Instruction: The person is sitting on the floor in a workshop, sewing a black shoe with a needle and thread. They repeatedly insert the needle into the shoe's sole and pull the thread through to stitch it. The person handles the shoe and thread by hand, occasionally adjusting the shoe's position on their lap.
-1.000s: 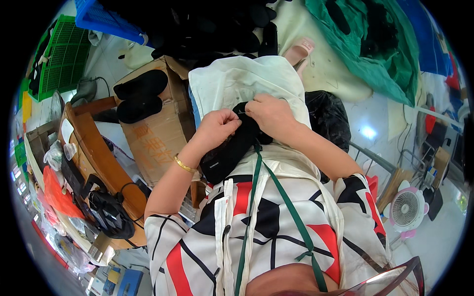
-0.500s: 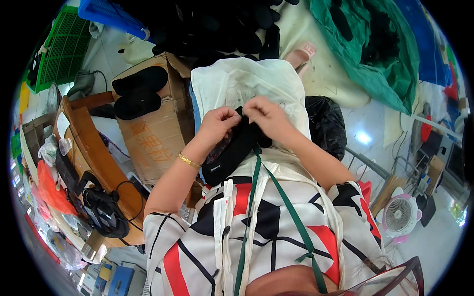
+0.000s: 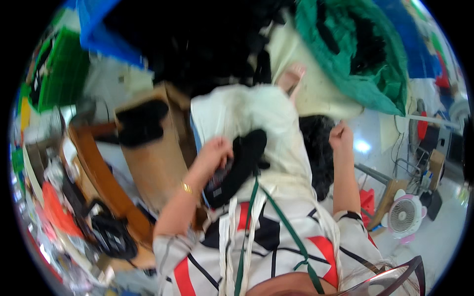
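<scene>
My left hand (image 3: 215,154) grips a black shoe upper (image 3: 239,165) that lies on my lap over a cream cloth (image 3: 252,118). A gold bracelet sits on that wrist. My right hand (image 3: 340,135) is raised out to the right, fingers closed in a fist, apart from the shoe piece; whether it pinches a thread is too blurred to tell. A black bag (image 3: 316,153) lies beneath that hand beside my lap.
A cardboard box (image 3: 153,163) with black shoe pieces (image 3: 140,123) on top stands at my left. A curved wooden chair frame (image 3: 106,190) is beyond it. A green sack (image 3: 355,54) and dark pile lie ahead. A small pink fan (image 3: 404,217) stands at right.
My right hand has left the black shoe piece and swung out to the right. My left hand still holds the piece on my lap. The view has blurred with head motion.
</scene>
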Motion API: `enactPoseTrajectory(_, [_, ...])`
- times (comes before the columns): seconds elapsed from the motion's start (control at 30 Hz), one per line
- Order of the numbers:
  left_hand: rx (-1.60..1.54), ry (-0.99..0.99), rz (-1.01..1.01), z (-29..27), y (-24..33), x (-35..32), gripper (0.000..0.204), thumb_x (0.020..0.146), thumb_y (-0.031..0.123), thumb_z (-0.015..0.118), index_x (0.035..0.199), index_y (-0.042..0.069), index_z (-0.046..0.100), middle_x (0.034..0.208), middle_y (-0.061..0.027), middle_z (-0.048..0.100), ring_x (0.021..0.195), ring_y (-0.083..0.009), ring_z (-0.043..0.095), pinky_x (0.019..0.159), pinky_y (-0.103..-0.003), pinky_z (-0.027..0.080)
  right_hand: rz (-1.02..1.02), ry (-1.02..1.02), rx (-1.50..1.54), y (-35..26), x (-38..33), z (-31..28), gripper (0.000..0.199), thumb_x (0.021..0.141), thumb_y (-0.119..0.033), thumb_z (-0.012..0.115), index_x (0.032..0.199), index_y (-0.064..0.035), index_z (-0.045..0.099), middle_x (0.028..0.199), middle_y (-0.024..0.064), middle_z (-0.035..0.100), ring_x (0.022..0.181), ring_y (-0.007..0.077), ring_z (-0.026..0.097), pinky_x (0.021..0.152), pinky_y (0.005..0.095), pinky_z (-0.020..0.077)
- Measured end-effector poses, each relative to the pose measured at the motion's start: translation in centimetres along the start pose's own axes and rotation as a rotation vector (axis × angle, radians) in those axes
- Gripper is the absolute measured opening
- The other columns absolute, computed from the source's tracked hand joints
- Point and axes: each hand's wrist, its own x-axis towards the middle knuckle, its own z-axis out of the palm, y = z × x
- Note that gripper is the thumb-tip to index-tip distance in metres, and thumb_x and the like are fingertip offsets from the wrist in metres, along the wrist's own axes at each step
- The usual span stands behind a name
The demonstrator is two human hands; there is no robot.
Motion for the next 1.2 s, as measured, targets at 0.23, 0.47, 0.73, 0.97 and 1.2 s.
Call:
enactPoseTrajectory(0.23, [0.639,0.260,0.347,2.1,1.3,-0.9,0.031,0.083,0.031,0.074,0.099,0.005,0.069,0.062,-0.0058,0.059,0.056,-0.0159,0.054,0.059,-0.032,0.048,-0.112,-0.034,-0.054,0.2,-1.6,3.7,0.014,0.093,-0.013,0.059,0.081,-0.0133,0.051,0.063,-0.0014,0.049,0.049,0.0111,0.045,0.041,0.0245,0.0365])
enactPoseTrajectory(0.47, [0.840,0.207,0.437,3.0,0.9,1.3,0.033,0.082,0.036,0.073,0.098,0.007,0.073,0.064,-0.0123,0.062,0.056,-0.0224,0.059,0.057,-0.034,0.046,-0.135,-0.119,-0.056,-0.9,-2.9,2.9,0.007,0.095,-0.015,0.059,0.091,-0.0132,0.053,0.066,-0.0025,0.050,0.053,0.0094,0.045,0.045,0.0244,0.0371])
enactPoseTrajectory(0.73, [0.965,0.211,0.490,3.7,1.4,0.4,0.026,0.081,0.026,0.075,0.097,0.005,0.074,0.054,-0.0029,0.055,0.050,-0.0096,0.049,0.052,-0.028,0.042,-0.129,-0.147,-0.049,-0.9,-3.1,2.7,0.008,0.094,-0.014,0.059,0.091,-0.0119,0.053,0.066,-0.0022,0.050,0.053,0.0098,0.047,0.047,0.0245,0.0386])
enactPoseTrajectory(0.97, [1.017,0.240,0.691,3.5,0.9,1.2,0.022,0.076,0.024,0.075,0.086,0.004,0.071,0.073,-0.0128,0.062,0.071,-0.0304,0.059,0.066,-0.040,0.048,-0.182,-0.151,-0.092,-2.8,-2.7,3.3,0.009,0.092,-0.013,0.060,0.087,-0.0110,0.053,0.062,-0.0012,0.049,0.047,0.0107,0.045,0.040,0.0252,0.0351])
enactPoseTrajectory(1.2, [1.053,0.206,0.737,3.3,0.5,2.3,0.018,0.076,0.018,0.072,0.077,0.003,0.063,0.080,-0.0156,0.057,0.082,-0.0365,0.055,0.073,-0.046,0.044,-0.547,0.080,-0.063,-12.3,3.2,-6.5,0.030,0.091,-0.006,0.055,0.063,-0.0087,0.045,0.056,0.0015,0.043,0.048,0.0121,0.043,0.044,0.0276,0.0347])
